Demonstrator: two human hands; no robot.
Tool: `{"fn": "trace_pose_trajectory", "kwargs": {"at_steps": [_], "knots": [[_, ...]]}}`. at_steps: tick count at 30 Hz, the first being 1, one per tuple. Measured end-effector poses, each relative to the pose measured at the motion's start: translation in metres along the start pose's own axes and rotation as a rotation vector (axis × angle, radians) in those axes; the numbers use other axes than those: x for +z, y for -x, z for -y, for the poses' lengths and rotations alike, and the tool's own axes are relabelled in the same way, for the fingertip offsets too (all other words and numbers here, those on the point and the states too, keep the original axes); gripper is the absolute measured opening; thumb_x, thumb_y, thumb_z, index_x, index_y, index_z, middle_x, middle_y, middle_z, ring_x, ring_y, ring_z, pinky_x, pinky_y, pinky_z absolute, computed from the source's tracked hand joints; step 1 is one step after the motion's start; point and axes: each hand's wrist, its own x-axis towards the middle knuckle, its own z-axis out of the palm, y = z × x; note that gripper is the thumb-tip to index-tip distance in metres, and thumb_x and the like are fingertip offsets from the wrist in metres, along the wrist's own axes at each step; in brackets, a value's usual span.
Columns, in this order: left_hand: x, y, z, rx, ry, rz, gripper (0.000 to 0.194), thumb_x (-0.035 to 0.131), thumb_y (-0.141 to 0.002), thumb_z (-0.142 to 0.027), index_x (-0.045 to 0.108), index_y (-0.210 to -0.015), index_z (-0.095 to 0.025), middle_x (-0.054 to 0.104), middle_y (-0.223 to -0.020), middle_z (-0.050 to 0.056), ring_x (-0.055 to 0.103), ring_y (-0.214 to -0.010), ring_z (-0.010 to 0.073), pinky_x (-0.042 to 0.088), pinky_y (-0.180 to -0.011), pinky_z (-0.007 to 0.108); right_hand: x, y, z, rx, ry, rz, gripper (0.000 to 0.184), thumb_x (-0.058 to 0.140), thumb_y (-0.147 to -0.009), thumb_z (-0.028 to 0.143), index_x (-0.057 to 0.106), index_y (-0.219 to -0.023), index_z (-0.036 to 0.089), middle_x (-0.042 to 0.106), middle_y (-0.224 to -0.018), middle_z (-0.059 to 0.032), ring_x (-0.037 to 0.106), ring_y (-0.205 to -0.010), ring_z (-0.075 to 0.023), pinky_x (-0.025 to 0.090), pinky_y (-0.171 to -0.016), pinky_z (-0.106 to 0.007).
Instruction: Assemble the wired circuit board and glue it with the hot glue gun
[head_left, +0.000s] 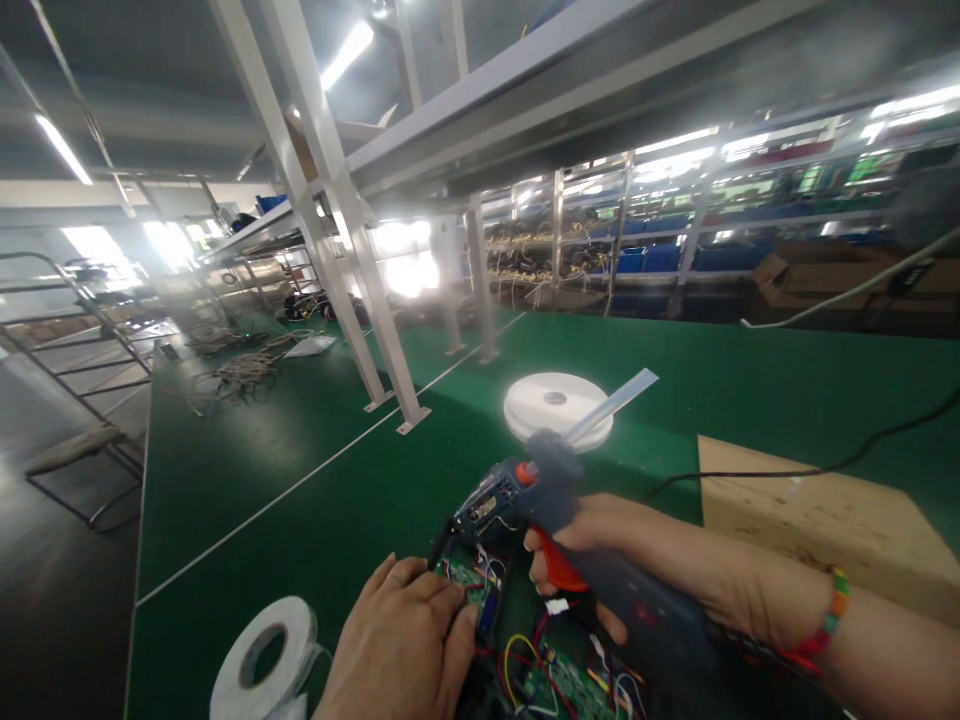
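Observation:
My right hand is wrapped round the handle of a dark blue hot glue gun, fingers at its red trigger. A clear glue stick sticks out of the gun's back end, and the nozzle points down at a green circuit board in a black housing. My left hand lies over the near side of that housing, fingers bent against it, hiding part of it. Just below, a second circuit board lies among red, yellow and white wires.
A white tape roll lies at the front left of the green table. Beyond the gun is a stack of white reels. Cardboard and a black cable lie right. Metal posts carry an overhead shelf; tangled cables lie far left.

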Motion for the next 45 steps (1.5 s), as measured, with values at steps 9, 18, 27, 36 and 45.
{"fn": "trace_pose_trajectory", "kwargs": {"at_steps": [9, 18, 27, 36, 45], "knots": [[-0.001, 0.001, 0.000, 0.003, 0.011, 0.010, 0.056, 0.018, -0.094, -0.046, 0.067, -0.117, -0.033, 0.064, -0.127, -0.005, 0.048, -0.132, 0.0209, 0.032, -0.126, 0.047, 0.005, 0.000, 0.014, 0.016, 0.102, 0.065, 0.069, 0.059, -0.069, 0.062, 0.054, -0.108, 0.006, 0.059, -0.104, -0.0122, 0.056, -0.067, -0.0040, 0.046, -0.051, -0.011], [-0.003, 0.002, 0.000, -0.007, 0.010, 0.014, 0.052, 0.021, -0.094, -0.047, 0.066, -0.117, -0.035, 0.063, -0.129, -0.007, 0.047, -0.136, 0.0201, 0.035, -0.126, 0.046, 0.005, -0.015, 0.014, 0.042, 0.123, 0.092, 0.065, 0.058, -0.068, 0.058, 0.051, -0.107, 0.007, 0.058, -0.099, -0.0107, 0.057, -0.067, -0.0057, 0.045, -0.049, -0.011], [-0.003, 0.001, -0.001, -0.013, 0.001, 0.015, 0.052, 0.020, -0.094, -0.047, 0.065, -0.120, -0.037, 0.062, -0.130, -0.007, 0.045, -0.138, 0.0203, 0.035, -0.126, 0.046, 0.008, -0.016, 0.016, 0.085, 0.181, 0.066, 0.045, 0.043, -0.082, 0.044, 0.049, -0.107, 0.008, 0.061, -0.098, -0.0121, 0.052, -0.056, 0.0004, 0.044, -0.052, -0.007], [-0.003, 0.001, 0.000, -0.007, 0.002, 0.008, 0.052, 0.020, -0.095, -0.047, 0.065, -0.120, -0.038, 0.063, -0.129, -0.007, 0.046, -0.138, 0.0196, 0.034, -0.126, 0.046, 0.007, -0.018, 0.011, 0.103, 0.190, 0.062, 0.049, 0.046, -0.078, 0.048, 0.052, -0.103, 0.007, 0.060, -0.097, -0.0110, 0.055, -0.062, -0.0021, 0.047, -0.055, -0.010], [-0.001, 0.001, -0.001, -0.020, 0.004, 0.000, 0.051, 0.021, -0.095, -0.046, 0.065, -0.118, -0.038, 0.063, -0.128, -0.008, 0.046, -0.138, 0.0197, 0.036, -0.126, 0.045, 0.005, -0.020, 0.009, 0.108, 0.215, 0.071, 0.055, 0.048, -0.076, 0.053, 0.051, -0.106, 0.008, 0.060, -0.093, -0.0090, 0.051, -0.057, -0.0001, 0.047, -0.054, -0.010]]}}
